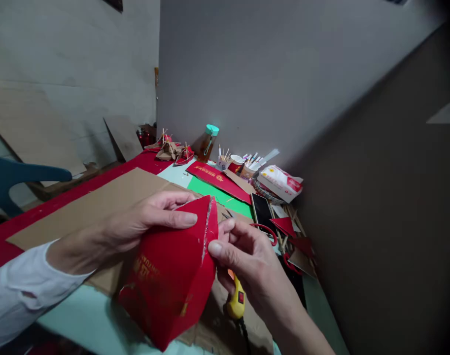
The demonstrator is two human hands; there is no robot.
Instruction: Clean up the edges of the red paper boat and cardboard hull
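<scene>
Both grips on the red folded card (169, 281), just over the bench (80, 315)
Left grip (136, 228) clamps the top flap; right grip (247, 256) pinches the glittery seam edge; yellow glue gun (235, 301) lies under the right one, by the brown cardboard (99, 202)

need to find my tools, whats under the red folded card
Brown cardboard sheet and a yellow tool show beneath the red folded card; the card and right hand cover the rest.
</scene>
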